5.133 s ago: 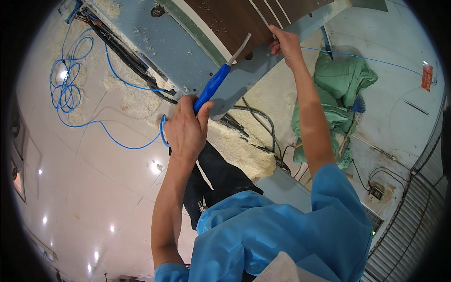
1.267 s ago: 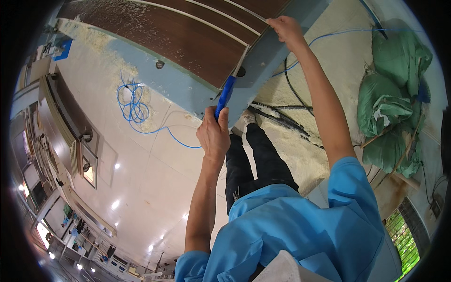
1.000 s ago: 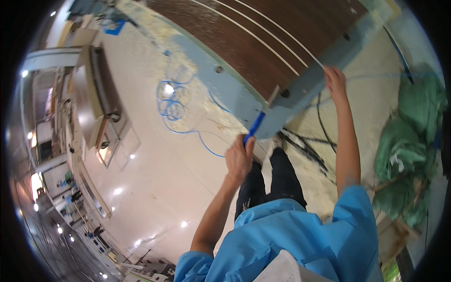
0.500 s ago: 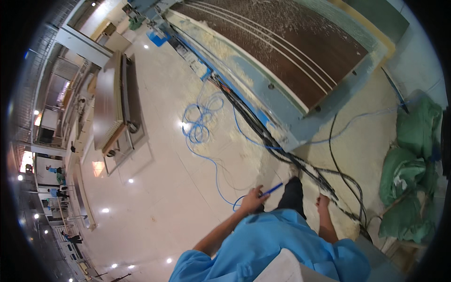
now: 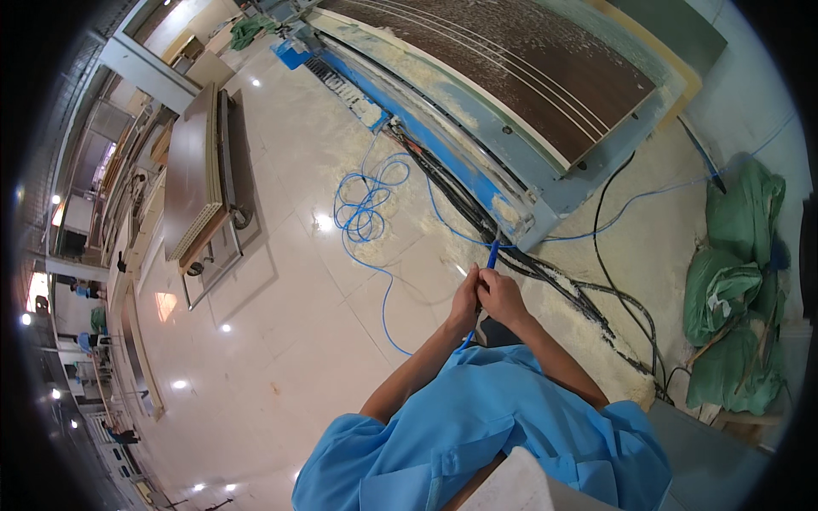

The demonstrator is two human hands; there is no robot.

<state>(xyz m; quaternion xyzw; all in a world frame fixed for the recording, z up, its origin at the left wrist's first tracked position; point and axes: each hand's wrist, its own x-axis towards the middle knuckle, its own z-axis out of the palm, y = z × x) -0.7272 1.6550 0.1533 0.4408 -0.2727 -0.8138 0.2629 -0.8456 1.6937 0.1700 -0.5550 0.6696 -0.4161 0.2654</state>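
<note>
Blue tool juts up past the fingertips, right where both hands meet above the dark cables! Left hand closes round its lower part; right hand presses alongside, its grip too hidden to tell.

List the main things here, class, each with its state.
Blue tool: held, tip pointing away
Left hand: closed on the tool
Right hand: closed on the tool
Blue hose: loosely looped
Brown panel: flat, dusty
Black cables: bunched together
Green bags: heaped
Boards: stacked
</note>
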